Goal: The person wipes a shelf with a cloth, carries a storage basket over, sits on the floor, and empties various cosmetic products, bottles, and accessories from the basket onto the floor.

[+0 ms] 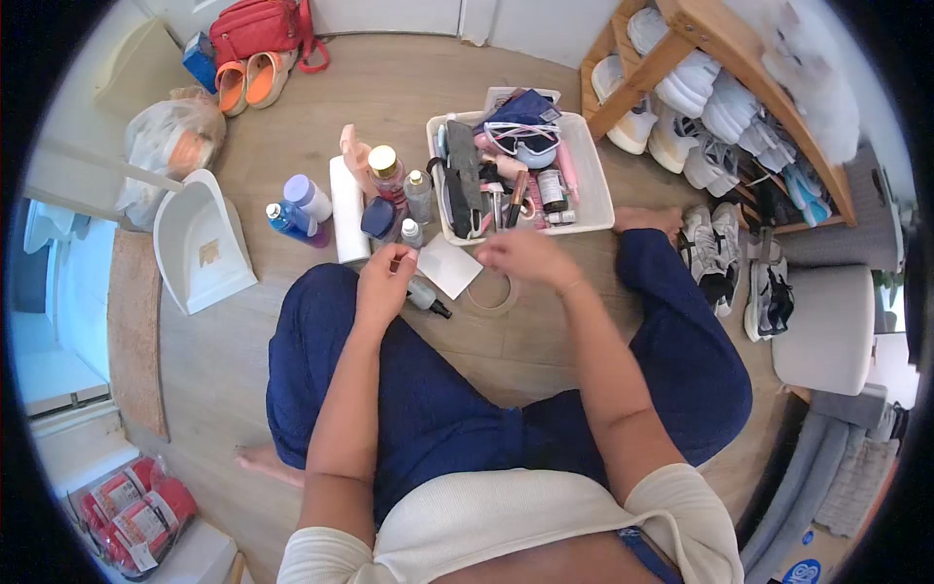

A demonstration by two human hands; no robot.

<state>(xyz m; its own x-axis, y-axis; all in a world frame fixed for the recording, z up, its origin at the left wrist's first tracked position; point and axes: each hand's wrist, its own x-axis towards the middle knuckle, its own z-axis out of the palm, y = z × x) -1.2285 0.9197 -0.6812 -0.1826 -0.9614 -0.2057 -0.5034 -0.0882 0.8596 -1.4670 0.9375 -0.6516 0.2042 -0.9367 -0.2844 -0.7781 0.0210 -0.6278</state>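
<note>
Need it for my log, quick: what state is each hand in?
Left hand: fingertips pinched together; any hold unclear.
Right hand: blurred, near the white card; cannot tell.

The grey-brown wood-look floor (pixel 506 350) carries a white rectangular plastic basket (pixel 608 206), a cluster of bottles with a clear gold-capped one (pixel 386 173), a white square card (pixel 449 267), a white dustpan (pixel 206 248) and orange-lined beige clogs (pixel 265 80).
</note>
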